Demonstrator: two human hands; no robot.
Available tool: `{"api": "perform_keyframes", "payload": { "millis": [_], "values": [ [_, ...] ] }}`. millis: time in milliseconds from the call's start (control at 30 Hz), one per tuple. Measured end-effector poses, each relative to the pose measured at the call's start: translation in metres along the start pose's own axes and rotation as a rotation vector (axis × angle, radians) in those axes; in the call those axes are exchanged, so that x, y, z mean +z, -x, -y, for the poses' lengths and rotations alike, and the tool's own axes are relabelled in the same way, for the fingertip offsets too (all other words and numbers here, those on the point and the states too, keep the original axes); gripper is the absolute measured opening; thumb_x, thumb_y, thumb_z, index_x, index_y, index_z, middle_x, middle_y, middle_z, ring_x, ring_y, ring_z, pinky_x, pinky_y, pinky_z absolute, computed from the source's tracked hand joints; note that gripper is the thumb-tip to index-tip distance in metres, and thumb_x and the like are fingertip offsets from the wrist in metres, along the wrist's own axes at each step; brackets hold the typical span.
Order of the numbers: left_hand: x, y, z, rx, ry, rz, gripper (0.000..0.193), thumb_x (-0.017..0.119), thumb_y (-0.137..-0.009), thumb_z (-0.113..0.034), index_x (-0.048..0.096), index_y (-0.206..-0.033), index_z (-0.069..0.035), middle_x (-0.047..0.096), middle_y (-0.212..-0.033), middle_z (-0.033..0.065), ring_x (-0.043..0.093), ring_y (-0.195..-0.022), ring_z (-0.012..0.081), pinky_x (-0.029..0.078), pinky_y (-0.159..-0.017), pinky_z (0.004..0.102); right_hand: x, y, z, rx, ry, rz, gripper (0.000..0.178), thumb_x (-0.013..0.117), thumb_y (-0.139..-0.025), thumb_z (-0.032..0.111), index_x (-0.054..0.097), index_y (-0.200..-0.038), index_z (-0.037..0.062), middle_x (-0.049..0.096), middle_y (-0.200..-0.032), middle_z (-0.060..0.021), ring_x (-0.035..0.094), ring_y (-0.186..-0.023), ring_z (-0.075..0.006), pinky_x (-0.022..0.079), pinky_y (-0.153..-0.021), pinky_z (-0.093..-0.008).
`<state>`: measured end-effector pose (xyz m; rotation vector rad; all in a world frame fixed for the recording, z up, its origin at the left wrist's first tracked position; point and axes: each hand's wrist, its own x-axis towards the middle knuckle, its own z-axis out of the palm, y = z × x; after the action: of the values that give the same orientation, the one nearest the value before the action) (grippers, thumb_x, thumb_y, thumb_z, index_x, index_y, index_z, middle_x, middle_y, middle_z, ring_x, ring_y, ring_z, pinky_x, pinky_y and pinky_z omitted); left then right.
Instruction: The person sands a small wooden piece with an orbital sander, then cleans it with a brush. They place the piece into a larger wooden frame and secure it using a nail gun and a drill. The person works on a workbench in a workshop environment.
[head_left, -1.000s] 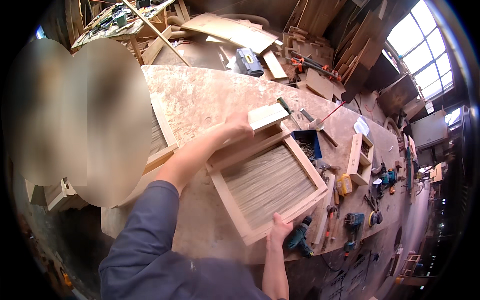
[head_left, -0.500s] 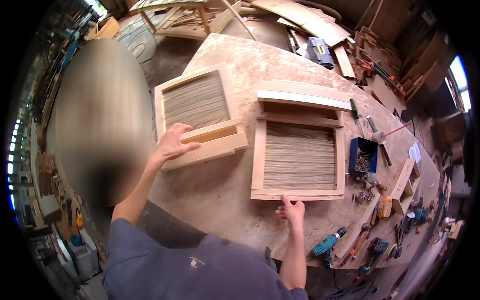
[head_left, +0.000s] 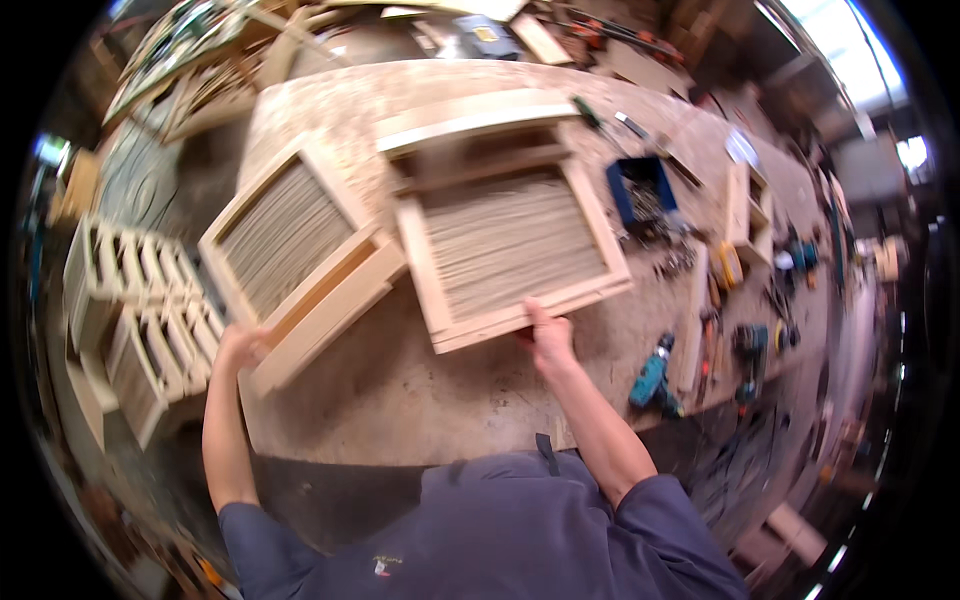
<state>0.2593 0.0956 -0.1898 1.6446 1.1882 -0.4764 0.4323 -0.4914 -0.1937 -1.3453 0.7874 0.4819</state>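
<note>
Two pale wooden frames with streaky, grey-brown panels lie on the workbench. At the left frame's (head_left: 330,333) near-left corner is my left hand (head_left: 243,346), smeared by motion, its fingers seemingly closed over the wood. This frame has a narrow open slot along its near side. My right hand (head_left: 550,338) grips the near rail of the right frame (head_left: 591,205), thumb on top and fingers hidden beneath. A raised wooden piece (head_left: 480,118) runs along that frame's far end, above a recess.
The workbench (head_left: 420,420) also bears a blue box of screws (head_left: 640,195), a teal drill (head_left: 653,378), a narrow wooden box (head_left: 748,215) and several tools at right. Slotted wooden pieces (head_left: 150,310) stand stacked beyond its left edge. Wood scraps and a toolbox (head_left: 487,37) lie behind.
The view has swung right, shifting the scene left. My left hand has moved from above the left frame's slot to its corner. My right hand now grips the right frame's rail more fully.
</note>
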Motion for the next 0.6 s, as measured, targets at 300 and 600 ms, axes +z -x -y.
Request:
{"api": "perform_keyframes", "payload": {
  "millis": [300,600],
  "values": [
    [-0.084,-0.100,-0.056,-0.002,-0.321,-0.473,0.080,0.080,-0.083,-0.041,0.050,-0.138,0.009,0.065,-0.115,0.0232,0.068,-0.088,0.0325,0.058,-0.065,0.0478,0.014,0.011,-0.023,0.110,-0.067,0.023,0.048,0.079,-0.092,0.034,0.063,-0.122,-0.0001,0.069,-0.118,-0.0127,0.070,-0.102,-0.0256,0.063,-0.072,-0.0423],
    [-0.117,-0.179,-0.050,-0.085,-0.167,-0.418,0.052,0.072,-0.074,-0.013,0.061,-0.121,0.006,0.060,-0.120,0.0243,0.063,-0.099,0.0418,0.054,-0.083,0.0561,-0.006,0.025,-0.014,0.032,0.518,0.236,0.028,0.072,-0.095,0.028,0.071,-0.084,0.0014,0.074,-0.073,-0.0097,0.072,-0.065,-0.0152,0.059,-0.058,-0.0306]
  ]
}}
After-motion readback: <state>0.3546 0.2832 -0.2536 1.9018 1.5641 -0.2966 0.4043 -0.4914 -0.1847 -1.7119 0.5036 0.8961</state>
